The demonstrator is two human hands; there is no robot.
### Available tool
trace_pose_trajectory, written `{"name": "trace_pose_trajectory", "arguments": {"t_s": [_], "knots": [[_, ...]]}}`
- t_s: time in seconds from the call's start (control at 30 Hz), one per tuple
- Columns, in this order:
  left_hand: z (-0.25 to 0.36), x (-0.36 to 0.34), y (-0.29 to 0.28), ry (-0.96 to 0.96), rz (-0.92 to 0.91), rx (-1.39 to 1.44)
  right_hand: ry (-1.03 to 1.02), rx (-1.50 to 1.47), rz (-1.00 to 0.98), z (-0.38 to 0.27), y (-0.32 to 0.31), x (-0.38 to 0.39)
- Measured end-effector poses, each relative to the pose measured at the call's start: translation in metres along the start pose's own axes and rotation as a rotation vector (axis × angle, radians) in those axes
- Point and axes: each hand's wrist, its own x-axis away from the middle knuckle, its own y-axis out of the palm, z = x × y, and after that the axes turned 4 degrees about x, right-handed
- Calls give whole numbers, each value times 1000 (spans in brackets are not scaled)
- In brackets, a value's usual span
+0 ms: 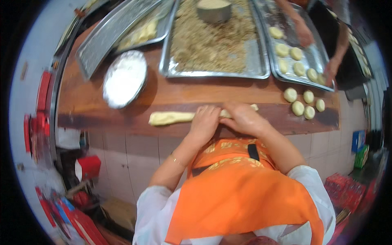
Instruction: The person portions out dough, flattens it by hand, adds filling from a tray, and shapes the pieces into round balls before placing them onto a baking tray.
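Note:
A long pale yellow dough roll lies across the near part of the wooden table. My left hand is curled over its middle, and my right hand grips it just to the right, thumb close to the left hand's fingers. The roll's thicker left end shows beyond my left hand; a small tip pokes out past the right one. What the fingertips do underneath is hidden. Several round dough pieces rest on the table to the right, apart from my hands.
Ahead stands a large metal tray of crumbly filling holding a round metal container. A bowl of white powder and a slanted metal tray are left. Right, another person's hands work over a tray of dough rounds.

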Motion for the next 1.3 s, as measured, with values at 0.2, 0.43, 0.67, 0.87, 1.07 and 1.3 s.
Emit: {"name": "trace_pose_trajectory", "arguments": {"t_s": [0.2, 0.43, 0.67, 0.87, 1.07, 1.3], "knots": [[12, 1, -16, 17, -134, -134, 36, 0, -167, -2, 6, -8], [14, -6, 4, 90, -161, -438, 92, -166, -239, 13, 3, -1], [16, -26, -1, -156, -131, -349, 375, -1102, -237, 18, -28, 21], [53, -64, 31, 54, -101, 21, 238, -390, 169, 83, -50, 83], [52, -64, 75, 19, -83, 182, 428, -558, 185, 53, -73, 95], [62, -49, -2, -266, 203, 287, 256, -225, 168, 35, -40, 54]]}}
